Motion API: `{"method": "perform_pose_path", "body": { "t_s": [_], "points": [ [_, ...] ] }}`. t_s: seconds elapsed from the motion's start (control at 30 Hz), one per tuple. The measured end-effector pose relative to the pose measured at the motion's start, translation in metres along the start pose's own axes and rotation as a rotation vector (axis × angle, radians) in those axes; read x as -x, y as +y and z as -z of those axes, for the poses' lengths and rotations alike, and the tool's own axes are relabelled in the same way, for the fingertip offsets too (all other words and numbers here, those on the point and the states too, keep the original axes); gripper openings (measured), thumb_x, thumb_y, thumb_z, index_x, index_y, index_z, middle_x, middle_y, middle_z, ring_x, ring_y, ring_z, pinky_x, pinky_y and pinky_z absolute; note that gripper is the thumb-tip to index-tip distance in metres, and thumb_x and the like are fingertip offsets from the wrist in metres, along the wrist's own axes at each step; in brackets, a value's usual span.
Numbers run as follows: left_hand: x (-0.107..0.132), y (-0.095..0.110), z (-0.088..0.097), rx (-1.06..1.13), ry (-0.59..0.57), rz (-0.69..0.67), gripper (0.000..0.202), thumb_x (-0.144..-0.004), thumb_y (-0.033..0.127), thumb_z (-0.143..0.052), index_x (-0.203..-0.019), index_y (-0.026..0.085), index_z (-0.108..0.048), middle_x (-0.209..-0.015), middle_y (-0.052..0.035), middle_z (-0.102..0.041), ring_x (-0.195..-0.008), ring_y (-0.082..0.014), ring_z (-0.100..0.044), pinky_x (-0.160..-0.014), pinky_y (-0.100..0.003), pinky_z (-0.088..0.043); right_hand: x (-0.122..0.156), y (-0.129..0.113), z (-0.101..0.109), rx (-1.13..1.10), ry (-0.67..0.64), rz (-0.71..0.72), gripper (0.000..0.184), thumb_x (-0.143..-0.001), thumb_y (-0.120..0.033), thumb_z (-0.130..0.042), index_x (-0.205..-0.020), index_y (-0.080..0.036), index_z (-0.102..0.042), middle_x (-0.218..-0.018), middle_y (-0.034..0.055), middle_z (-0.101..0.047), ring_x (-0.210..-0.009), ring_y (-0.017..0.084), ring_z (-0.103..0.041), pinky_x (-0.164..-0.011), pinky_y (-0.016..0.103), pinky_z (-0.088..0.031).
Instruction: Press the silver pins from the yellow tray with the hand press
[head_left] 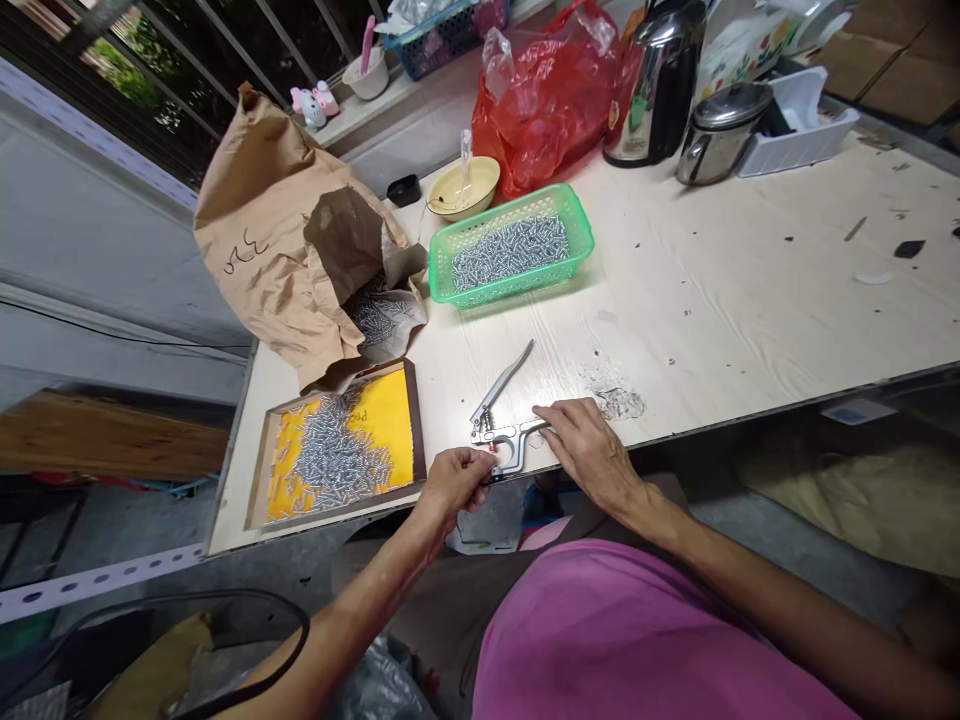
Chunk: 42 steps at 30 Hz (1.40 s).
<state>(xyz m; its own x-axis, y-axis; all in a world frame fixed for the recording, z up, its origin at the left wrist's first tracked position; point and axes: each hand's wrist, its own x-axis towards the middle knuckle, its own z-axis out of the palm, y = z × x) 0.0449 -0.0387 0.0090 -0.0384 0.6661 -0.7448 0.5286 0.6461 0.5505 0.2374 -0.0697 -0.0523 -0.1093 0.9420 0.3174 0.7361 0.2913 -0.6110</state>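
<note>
A silver hand-press plier lies at the table's front edge, its lever raised to the upper right and a spring at its hinge. My right hand is closed over the right end of its lower handle. My left hand is in a pinch at the tool's jaw, beside a small red part; whatever the fingertips hold is too small to name. To the left, a shallow tray lined with yellow holds a heap of small silver metal pins. A green plastic basket of similar pins stands behind the tool.
A torn brown paper bag spilling metal pins leans at the back left. Behind the basket are a yellow bowl and a red plastic bag. A kettle, a metal pot and a white tray stand at the back right.
</note>
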Motion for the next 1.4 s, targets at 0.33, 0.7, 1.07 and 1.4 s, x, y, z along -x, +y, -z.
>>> {"method": "perform_pose_path", "body": {
  "t_s": [0.33,0.7,1.07,1.4],
  "points": [
    [-0.004,0.008,0.006,0.012,-0.130,0.091,0.036,-0.066,0.045,-0.073,-0.061,0.014,-0.055,-0.041,0.0049,-0.051,-0.031,-0.0047,-0.044,-0.035,-0.015,-0.030,-0.015,-0.003,0.020,0.037,-0.146,0.064,0.031,-0.090,-0.020,-0.050,-0.120,-0.018,-0.056,-0.111,0.0120,-0.059,-0.105,0.025,-0.051,-0.086,0.043,-0.048],
    [-0.008,0.005,0.008,0.012,-0.135,0.103,0.035,-0.065,0.041,-0.075,-0.062,0.013,-0.055,-0.044,0.0042,-0.053,-0.032,-0.0046,-0.046,-0.034,-0.014,-0.031,-0.096,0.034,0.016,0.250,-0.503,0.440,0.098,-0.051,-0.060,-0.079,-0.132,-0.017,-0.045,-0.136,0.0186,-0.044,-0.132,0.040,-0.028,-0.103,0.058,-0.026],
    [-0.012,-0.002,0.007,0.029,-0.146,0.088,0.031,-0.072,0.037,-0.071,-0.059,0.013,-0.057,-0.038,0.0026,-0.051,-0.031,-0.0056,-0.045,-0.033,-0.014,-0.029,-0.108,0.036,0.013,0.357,-0.536,0.526,0.091,-0.052,-0.065,-0.074,-0.124,-0.015,-0.050,-0.119,0.0161,-0.054,-0.106,0.032,-0.046,-0.087,0.043,-0.039],
    [-0.003,0.002,0.004,0.063,-0.125,0.111,0.036,-0.070,0.040,-0.073,-0.055,0.014,-0.052,-0.038,0.0016,-0.051,-0.031,-0.0070,-0.046,-0.035,-0.016,-0.032,-0.101,0.027,0.019,0.415,-0.534,0.523,0.072,-0.054,-0.061,-0.077,-0.105,-0.014,-0.059,-0.098,0.0136,-0.059,-0.089,0.028,-0.050,-0.073,0.037,-0.041]
  ]
}}
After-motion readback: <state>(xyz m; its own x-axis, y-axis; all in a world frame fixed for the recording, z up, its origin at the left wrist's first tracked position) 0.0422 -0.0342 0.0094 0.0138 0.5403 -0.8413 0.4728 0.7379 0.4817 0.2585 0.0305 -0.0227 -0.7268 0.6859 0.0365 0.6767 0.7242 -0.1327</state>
